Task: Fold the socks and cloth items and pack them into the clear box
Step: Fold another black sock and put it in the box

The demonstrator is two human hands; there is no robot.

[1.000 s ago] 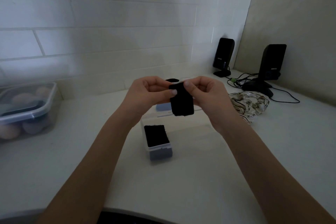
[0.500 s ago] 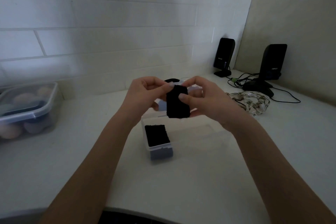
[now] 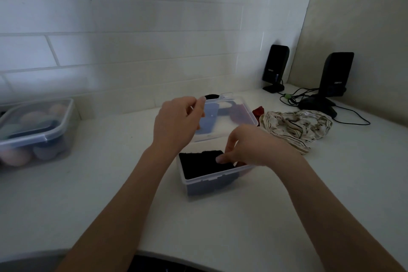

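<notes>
Clear box (image 3: pixel 212 178) sits centre of desk (image 3: pixel 110 194), lid (image 3: pixel 229 117) hinged open toward 12 o'clock. Folded black sock (image 3: pixel 203 163) lies inside, filling the left part; another dark cloth shows thru the front wall below it. R hand (image 3: pixel 247 150) reaches into box from 3 o'clock, fingers (image 3: pixel 220 158) touching the sock's right edge, thumb and fingers narrow; can't tell if actually pinching or just pressing. L hand (image 3: pixel 176 123) hovers above box at 11 o'clock, in front of the lid, fingers loosely curled, holding nothing. Striped cloth (image 3: pixel 295 128) in a heap at 2 o'clock, red item (image 3: pixel 258 111) just beside it. Two black speakers (image 3: pixel 276 68) w/ cables further out at 1–2 o'clock. Lidded tub (image 3: pixel 33 130) w/ round things well apart at 9 o'clock.
</notes>
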